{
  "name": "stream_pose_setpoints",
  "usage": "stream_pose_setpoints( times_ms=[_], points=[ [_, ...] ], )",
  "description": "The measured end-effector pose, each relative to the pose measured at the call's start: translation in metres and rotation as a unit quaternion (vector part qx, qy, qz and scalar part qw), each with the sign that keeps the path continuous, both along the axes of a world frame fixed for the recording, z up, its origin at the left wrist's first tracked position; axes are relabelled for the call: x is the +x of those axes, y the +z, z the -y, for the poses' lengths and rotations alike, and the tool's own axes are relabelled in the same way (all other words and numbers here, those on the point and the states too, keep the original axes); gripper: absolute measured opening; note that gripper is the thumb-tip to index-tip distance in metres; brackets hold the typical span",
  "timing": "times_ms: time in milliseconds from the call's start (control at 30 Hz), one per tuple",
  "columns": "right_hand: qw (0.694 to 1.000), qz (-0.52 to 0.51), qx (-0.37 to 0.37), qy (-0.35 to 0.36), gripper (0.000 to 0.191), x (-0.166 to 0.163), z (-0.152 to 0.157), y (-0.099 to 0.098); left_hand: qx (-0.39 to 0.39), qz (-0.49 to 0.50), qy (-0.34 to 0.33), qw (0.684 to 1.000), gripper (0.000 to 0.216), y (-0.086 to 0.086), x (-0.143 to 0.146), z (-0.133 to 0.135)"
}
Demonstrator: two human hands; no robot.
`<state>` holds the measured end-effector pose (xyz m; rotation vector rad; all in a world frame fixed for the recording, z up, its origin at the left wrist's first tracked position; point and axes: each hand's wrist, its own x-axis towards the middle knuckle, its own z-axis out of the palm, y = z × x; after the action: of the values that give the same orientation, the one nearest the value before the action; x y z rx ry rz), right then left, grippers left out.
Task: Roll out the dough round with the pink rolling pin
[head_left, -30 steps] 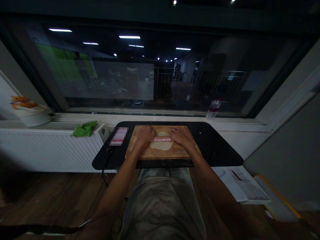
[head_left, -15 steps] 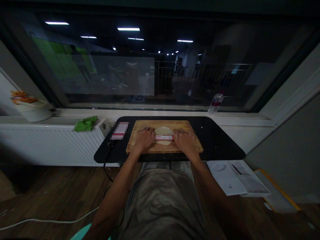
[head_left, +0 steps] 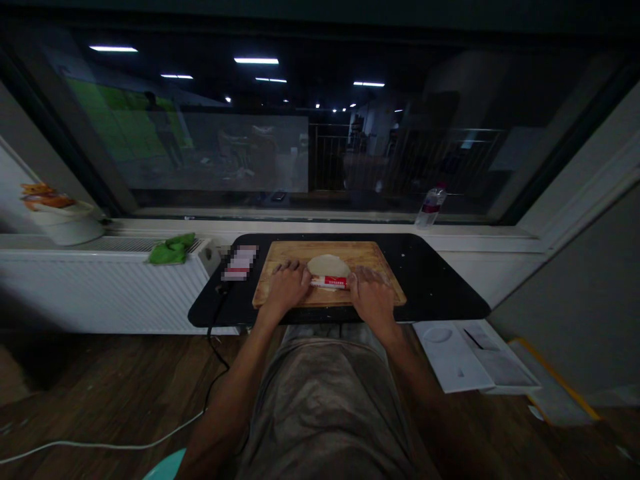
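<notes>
A flat round of dough (head_left: 327, 265) lies on a wooden cutting board (head_left: 280, 251). Across its near part rests a rolling pin (head_left: 329, 282), its visible middle covered in a red-and-white printed wrap. My left hand (head_left: 291, 283) is closed over the pin's left end, and my right hand (head_left: 372, 292) over its right end. Both palms face down, hiding the pin's ends. Part of the dough shows beyond the pin, and a thin edge of it shows on the near side.
The board sits on a black table (head_left: 440, 287) with a blurred-out phone-like item (head_left: 241, 263) at left. A green cloth (head_left: 171, 249) lies on the radiator (head_left: 100, 287). A plastic bottle (head_left: 431, 208) stands on the sill; an open white box (head_left: 475, 357) is below right.
Both hands have drawn the rolling pin toward me, from the middle of the dough to its near part. The pin has turned, and more red print faces up.
</notes>
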<state>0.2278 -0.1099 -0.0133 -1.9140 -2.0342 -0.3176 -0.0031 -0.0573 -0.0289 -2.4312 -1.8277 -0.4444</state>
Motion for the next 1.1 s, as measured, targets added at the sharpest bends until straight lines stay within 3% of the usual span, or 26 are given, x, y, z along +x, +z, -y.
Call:
stream_pose_setpoints(
  times_ms=[333,833,1100],
  points=[
    [0.995,-0.091,0.023,0.04,0.052,0.003,0.001,-0.014,0.032,0.112,0.004,0.993,0.046,-0.018,-0.001,0.018],
    [0.99,-0.107,0.078,0.054,0.05,0.01,-0.001,-0.041,0.091,0.105,0.043,0.989,0.046,-0.026,0.01,0.049],
    [0.996,-0.068,0.043,0.041,0.049,0.004,-0.016,-0.025,0.078,0.086,0.037,0.993,0.05,-0.021,0.013,0.045]
  ],
)
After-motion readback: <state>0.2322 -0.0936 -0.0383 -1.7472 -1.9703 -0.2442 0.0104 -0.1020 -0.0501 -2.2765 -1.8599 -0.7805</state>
